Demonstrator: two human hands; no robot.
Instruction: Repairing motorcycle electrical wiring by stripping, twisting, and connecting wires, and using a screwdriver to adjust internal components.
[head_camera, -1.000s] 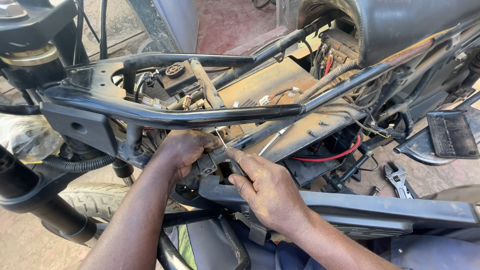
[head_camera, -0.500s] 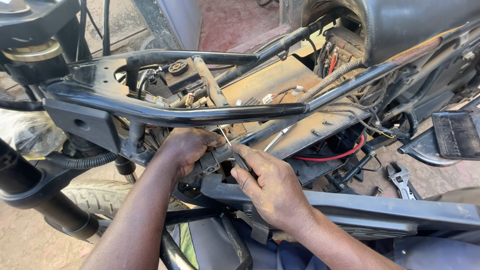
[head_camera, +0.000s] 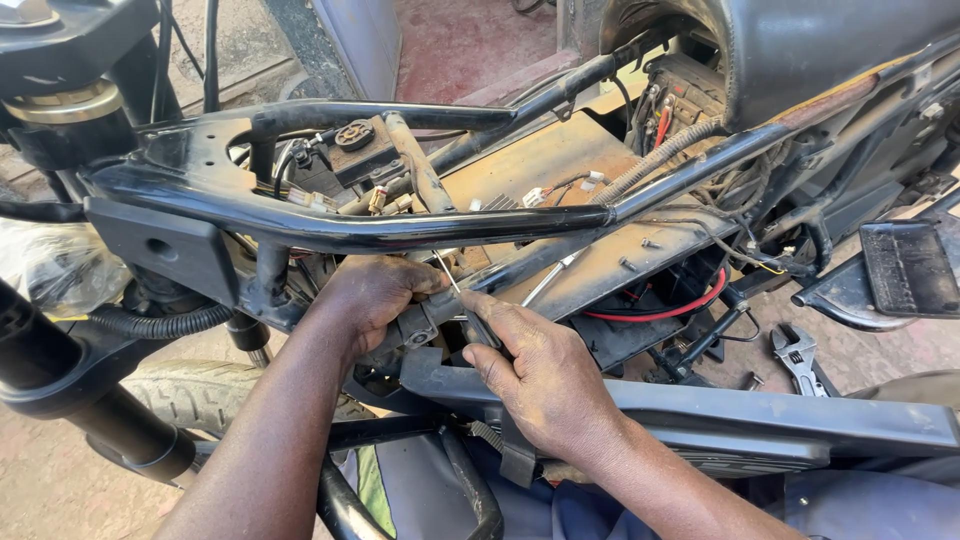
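Spanning the scene from left to right, the stripped black tubular steel motorcycle frame (head_camera: 330, 232) is lying open, with its worn black rubber tyre (head_camera: 175, 385) showing near left beneath it. Under the main tube, the left hand (head_camera: 372, 295) is clenching around a dark grey metal fitting (head_camera: 428, 318) at the frame's centre. Just right of it, the right hand (head_camera: 545, 385) is pinching the same fitting between thumb and fingertips, touching the left hand's fingers. A thin bare steel wire (head_camera: 447, 271) is rising from the fitting, between the two hands. Far right, a red insulated cable (head_camera: 672, 309) is looping under the frame, and a silver adjustable wrench (head_camera: 797, 356) is lying on the ground.
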